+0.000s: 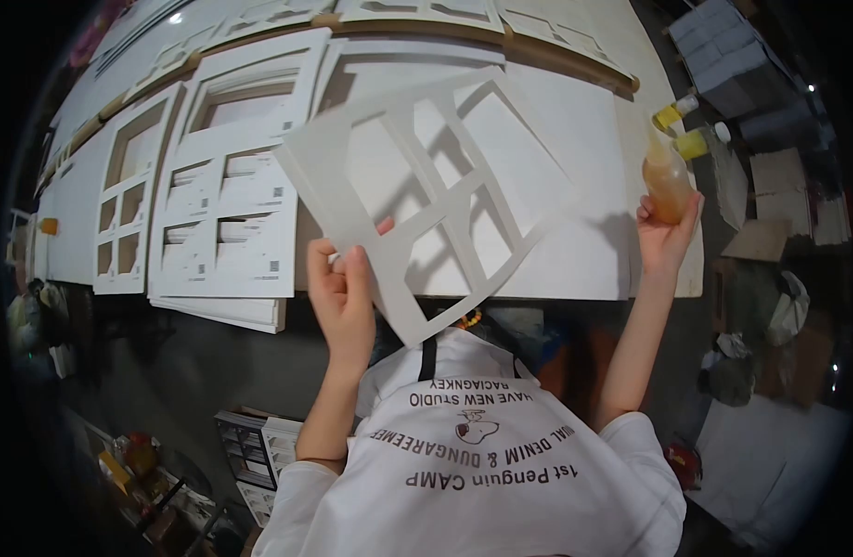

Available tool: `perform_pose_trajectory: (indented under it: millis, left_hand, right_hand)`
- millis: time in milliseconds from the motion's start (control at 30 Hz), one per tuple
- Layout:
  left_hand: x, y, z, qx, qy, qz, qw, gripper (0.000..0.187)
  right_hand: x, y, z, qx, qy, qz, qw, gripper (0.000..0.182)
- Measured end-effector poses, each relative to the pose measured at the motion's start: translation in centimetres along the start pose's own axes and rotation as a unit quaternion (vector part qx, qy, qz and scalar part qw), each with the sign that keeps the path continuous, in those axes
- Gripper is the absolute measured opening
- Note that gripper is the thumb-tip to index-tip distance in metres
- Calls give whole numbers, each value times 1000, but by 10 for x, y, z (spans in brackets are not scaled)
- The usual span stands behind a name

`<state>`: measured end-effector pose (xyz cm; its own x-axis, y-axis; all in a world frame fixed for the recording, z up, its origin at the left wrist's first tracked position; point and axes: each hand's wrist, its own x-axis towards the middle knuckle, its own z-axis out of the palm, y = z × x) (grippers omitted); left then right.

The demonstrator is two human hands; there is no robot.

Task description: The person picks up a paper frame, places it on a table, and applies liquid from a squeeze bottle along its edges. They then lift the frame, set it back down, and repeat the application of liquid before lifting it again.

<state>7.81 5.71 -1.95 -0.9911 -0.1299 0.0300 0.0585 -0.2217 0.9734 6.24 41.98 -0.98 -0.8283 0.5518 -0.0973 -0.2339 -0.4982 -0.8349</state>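
A white board with several cut-out windows [385, 232] is tilted above the table's front edge. My left hand [343, 292] grips its left edge, the thumb on the near face and a fingertip showing through a cut-out. On the right, my right hand [668, 232] is wrapped round the lower part of a clear bottle of amber liquid [666, 181], held at the table's right side. Close to that bottle are two yellow-labelled parts, one a small bottle with a white cap [703, 141].
White frames with cut-outs [227, 200] lie stacked at the left of the table [575, 269]. A long brown bar [566, 60] crosses behind them. Wrapped stacks [733, 56] and bags [788, 306] are at the right. Printed panels [280, 441] stand below the table at the left.
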Motion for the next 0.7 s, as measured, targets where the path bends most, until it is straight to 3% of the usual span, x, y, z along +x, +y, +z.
perform_pose_trajectory:
  millis: [100, 167, 233, 300, 367, 400, 433, 467, 567, 633, 700]
  left_hand:
    - [6, 52, -8, 28, 64, 88, 994, 11]
    - [20, 81, -17, 134, 172, 235, 947, 12]
    - [43, 114, -36, 173, 247, 410, 861, 14]
    - [37, 158, -41, 313, 409, 455, 726, 20]
    - [52, 174, -54, 257, 324, 688, 595, 28]
    - [45, 180, -73, 422, 311, 672, 523, 28]
    - [50, 177, -87, 435, 260, 694, 512, 31]
    - [50, 157, -119, 491, 252, 643, 531, 29]
    - [46, 117, -146, 538, 64, 538, 646, 16]
    - [46, 72, -173, 523, -35, 546, 654, 9]
    - [31, 47, -191, 637, -49, 435, 635, 16]
  right_hand:
    - [14, 14, -21, 111, 5, 44, 993, 47]
    - [16, 22, -18, 165, 18, 57, 984, 48]
    - [22, 33, -27, 226, 26, 75, 971, 49]
    - [22, 42, -31, 235, 29, 67, 969, 49]
    - [18, 52, -34, 245, 46, 66, 966, 48]
    - [18, 57, -35, 250, 59, 68, 964, 48]
    - [19, 63, -37, 255, 74, 70, 962, 48]
    - [18, 67, -40, 252, 72, 69, 963, 48]
    - [19, 77, -46, 251, 66, 63, 964, 47]
    - [19, 79, -48, 254, 60, 57, 964, 45]
    - [17, 78, -47, 245, 42, 51, 967, 46]
